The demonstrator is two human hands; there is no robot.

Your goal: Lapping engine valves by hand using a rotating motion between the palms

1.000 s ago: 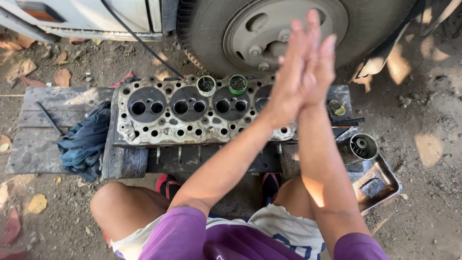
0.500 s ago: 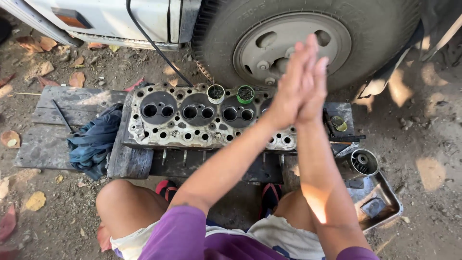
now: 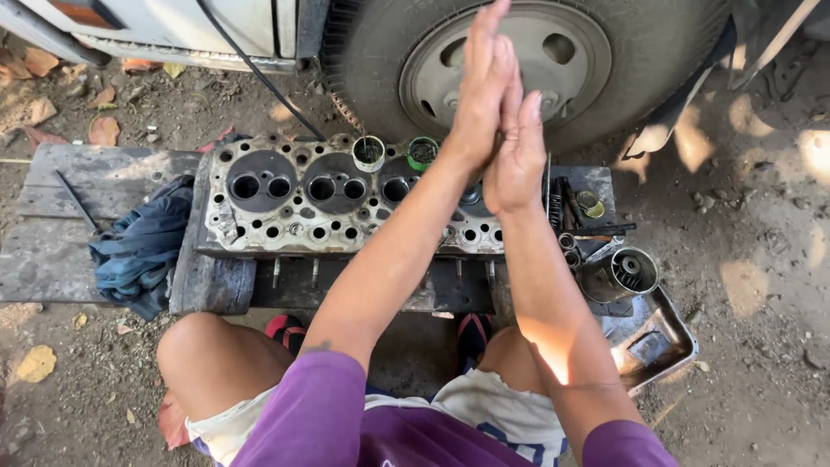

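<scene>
A truck wheel (image 3: 527,69) fills the upper middle of the frame, its steel rim facing the camera. Below it, across the middle of the frame, lies an engine cylinder head (image 3: 320,203), flat side up, its long axis running left to right; its round chambers and valve holes face upward. It rests on dark wooden planks (image 3: 95,225) laid on the dirt, which stretch out to the left edge. A crumpled blue rag (image 3: 138,246) lies on the planks, touching the head's left end.

A metal tray (image 3: 666,346) sits at lower right, with a grey metal cup (image 3: 627,272) just above it and a few small sockets and tools beside that. Two small round tins, one white (image 3: 368,153) and one green (image 3: 423,153), stand on the far edge of the head.

The left hand (image 3: 480,86) and right hand (image 3: 517,156) are raised over the right part of the head, palms pressed flat together, fingers straight and pointing toward the top of the frame. The left sits higher than the right. I cannot tell whether anything is held between them; they touch only each other.
</scene>
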